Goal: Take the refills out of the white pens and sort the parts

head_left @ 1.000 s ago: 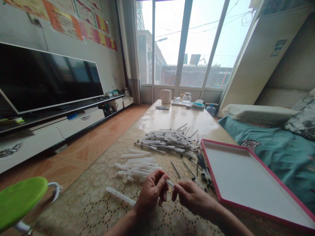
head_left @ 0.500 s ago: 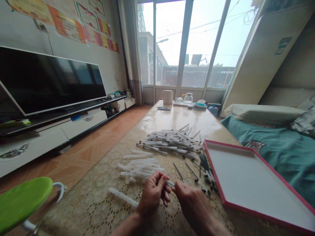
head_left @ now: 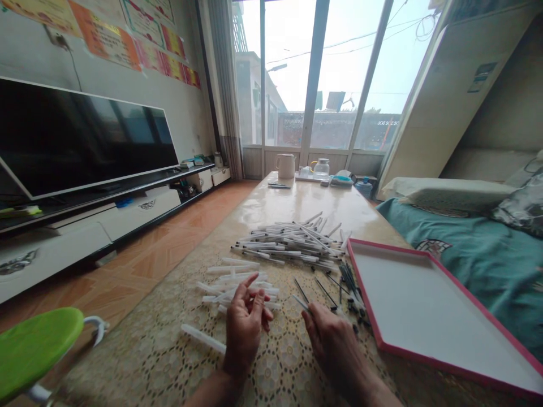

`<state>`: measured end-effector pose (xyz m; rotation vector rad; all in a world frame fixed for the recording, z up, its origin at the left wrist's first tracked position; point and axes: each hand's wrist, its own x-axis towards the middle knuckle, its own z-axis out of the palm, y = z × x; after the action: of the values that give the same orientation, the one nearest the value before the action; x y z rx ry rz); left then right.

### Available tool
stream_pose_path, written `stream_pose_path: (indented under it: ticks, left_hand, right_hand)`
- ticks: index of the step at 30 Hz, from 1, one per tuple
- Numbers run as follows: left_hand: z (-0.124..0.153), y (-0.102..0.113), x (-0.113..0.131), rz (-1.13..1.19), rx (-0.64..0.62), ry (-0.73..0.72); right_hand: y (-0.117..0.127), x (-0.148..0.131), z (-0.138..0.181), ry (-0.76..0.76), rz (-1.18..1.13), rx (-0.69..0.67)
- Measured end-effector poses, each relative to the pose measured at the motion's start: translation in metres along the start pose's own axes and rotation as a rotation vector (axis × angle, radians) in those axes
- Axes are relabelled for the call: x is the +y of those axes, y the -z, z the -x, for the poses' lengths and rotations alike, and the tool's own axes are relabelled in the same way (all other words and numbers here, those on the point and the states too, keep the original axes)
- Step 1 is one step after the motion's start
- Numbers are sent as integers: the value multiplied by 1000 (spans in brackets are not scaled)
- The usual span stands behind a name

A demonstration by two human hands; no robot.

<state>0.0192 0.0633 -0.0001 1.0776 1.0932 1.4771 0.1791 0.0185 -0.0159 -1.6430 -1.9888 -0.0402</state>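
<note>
My left hand [head_left: 245, 322] is raised over the table with its fingers apart and nothing in it. Beside and behind it lies a loose heap of translucent white tubes [head_left: 212, 285], and one more tube [head_left: 201, 337] rests on its own to the left. My right hand [head_left: 333, 336] is closed around a slim white pen [head_left: 300, 303], whose end sticks out past the fingers to the upper left. Ahead of both hands is a big pile of white pens with dark tips [head_left: 288, 243]. Thin black pen refills [head_left: 326, 291] lie just beyond my right hand.
A shallow white tray with a pink rim [head_left: 424, 357] stands at the right of the patterned table [head_left: 275, 379]. A pitcher [head_left: 285, 166] and a glass pot [head_left: 321, 168] are at the far end. A green stool [head_left: 42, 350] is at the left.
My hands were together at the white pen and are now apart. My left hand has let go and moved left with its fingers opened; my right hand keeps the pen.
</note>
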Motion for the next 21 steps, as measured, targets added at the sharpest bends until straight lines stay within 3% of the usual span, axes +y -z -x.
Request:
stream_pose_path:
  ticks: [5, 8, 11, 17, 21]
  left_hand:
    - [8, -7, -10, 88, -433, 223]
    - [8, -8, -15, 166, -551, 318]
    - [6, -6, -14, 223, -488, 319]
    - [0, -1, -3, 327, -165, 318]
    - [-1, -1, -2, 334, -132, 326]
  right_hand:
    - [2, -6, 0, 72, -2, -36]
    - [3, -12, 1, 95, -56, -55]
    - [3, -11, 1, 21, -182, -54]
    - [8, 6, 1, -367, -690, -107]
    - [7, 10, 1, -396, -854, -128]
